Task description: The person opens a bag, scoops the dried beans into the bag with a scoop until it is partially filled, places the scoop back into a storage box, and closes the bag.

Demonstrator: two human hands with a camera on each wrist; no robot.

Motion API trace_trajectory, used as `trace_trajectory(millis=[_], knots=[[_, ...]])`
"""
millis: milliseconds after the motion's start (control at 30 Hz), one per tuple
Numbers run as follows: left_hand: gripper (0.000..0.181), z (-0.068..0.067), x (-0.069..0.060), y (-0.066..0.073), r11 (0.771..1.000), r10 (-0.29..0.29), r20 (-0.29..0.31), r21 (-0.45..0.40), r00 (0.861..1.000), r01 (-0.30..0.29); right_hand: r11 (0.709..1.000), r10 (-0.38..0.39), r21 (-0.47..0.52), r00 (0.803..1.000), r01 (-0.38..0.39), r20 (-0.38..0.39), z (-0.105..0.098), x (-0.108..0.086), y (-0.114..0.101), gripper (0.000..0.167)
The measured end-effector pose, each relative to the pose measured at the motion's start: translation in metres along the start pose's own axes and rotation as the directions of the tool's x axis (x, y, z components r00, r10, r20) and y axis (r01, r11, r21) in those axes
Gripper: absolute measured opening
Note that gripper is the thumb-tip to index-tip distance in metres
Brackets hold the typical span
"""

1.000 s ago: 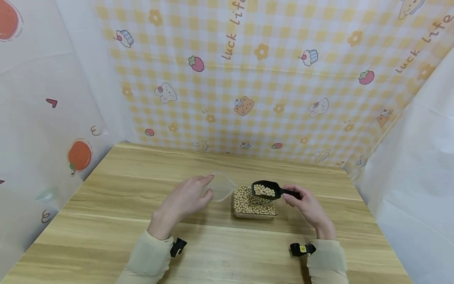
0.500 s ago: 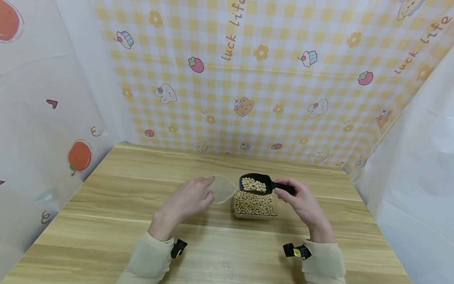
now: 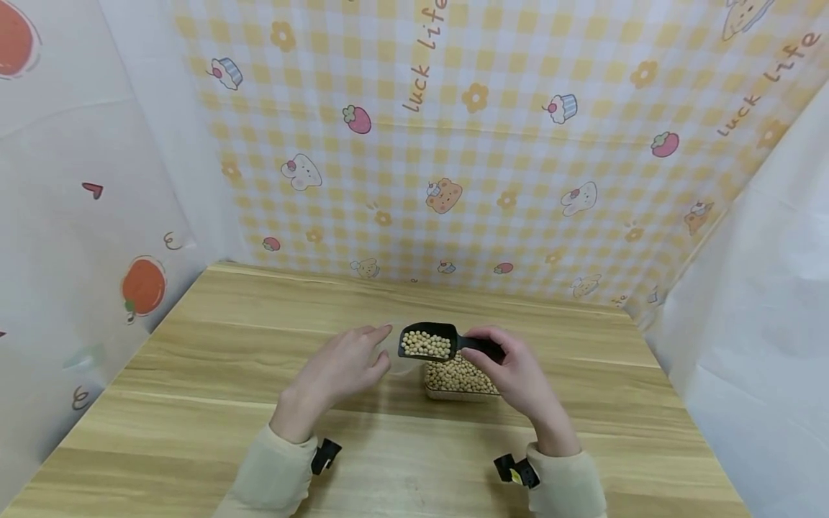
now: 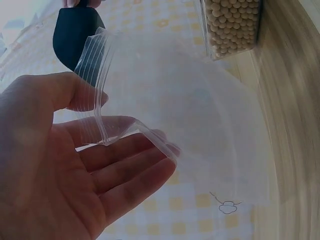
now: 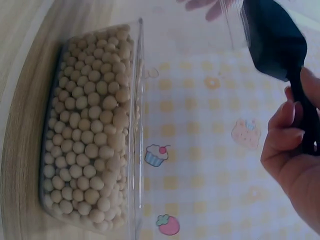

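My left hand [image 3: 337,370] holds a clear zip-seal plastic bag [image 4: 200,120] by its mouth, with thumb and forefinger spread apart at the rim. The bag hangs down and looks empty in the left wrist view. My right hand [image 3: 512,367] grips the handle of a black scoop [image 3: 442,329], which carries a load of soybeans [image 3: 424,344]. The scoop's front edge is right at the bag's mouth; whether it is inside, I cannot tell. Below and partly behind the scoop and right hand stands a clear rectangular container [image 3: 456,396] full of soybeans.
The wood-grain table [image 3: 414,446] runs back to a yellow checked cloth [image 3: 388,144] hung as a wall. White sheets [image 3: 764,288] close off both sides. A black strap device [image 3: 326,456] is worn at each wrist.
The right hand has carried the loaded scoop left, from over the container to the bag's mouth. My left hand and the bag have stayed nearly still.
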State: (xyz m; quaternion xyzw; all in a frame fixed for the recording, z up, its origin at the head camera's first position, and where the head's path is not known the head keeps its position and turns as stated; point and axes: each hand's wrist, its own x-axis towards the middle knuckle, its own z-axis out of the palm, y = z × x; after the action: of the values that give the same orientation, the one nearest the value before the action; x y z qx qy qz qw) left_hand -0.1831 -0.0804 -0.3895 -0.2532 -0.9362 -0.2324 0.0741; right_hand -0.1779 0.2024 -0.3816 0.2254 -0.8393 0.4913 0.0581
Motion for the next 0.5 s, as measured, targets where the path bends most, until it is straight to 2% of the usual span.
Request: trace_trajectory(millis=[233,500], knots=[[0.045,0.000,-0.001,0.002,1.000,0.004,0.004,0.031,1.000,-0.004,0.980,-0.119,-0.166,0.992,0.109,-0.050,0.010,0.000,-0.006,0.022],[0.045,0.001,-0.002,0.002,0.999,0.010,0.006,0.049,1.000,-0.010,0.935,-0.215,-0.296,0.976,0.193,-0.042,0.014,0.001,-0.015,0.023]])
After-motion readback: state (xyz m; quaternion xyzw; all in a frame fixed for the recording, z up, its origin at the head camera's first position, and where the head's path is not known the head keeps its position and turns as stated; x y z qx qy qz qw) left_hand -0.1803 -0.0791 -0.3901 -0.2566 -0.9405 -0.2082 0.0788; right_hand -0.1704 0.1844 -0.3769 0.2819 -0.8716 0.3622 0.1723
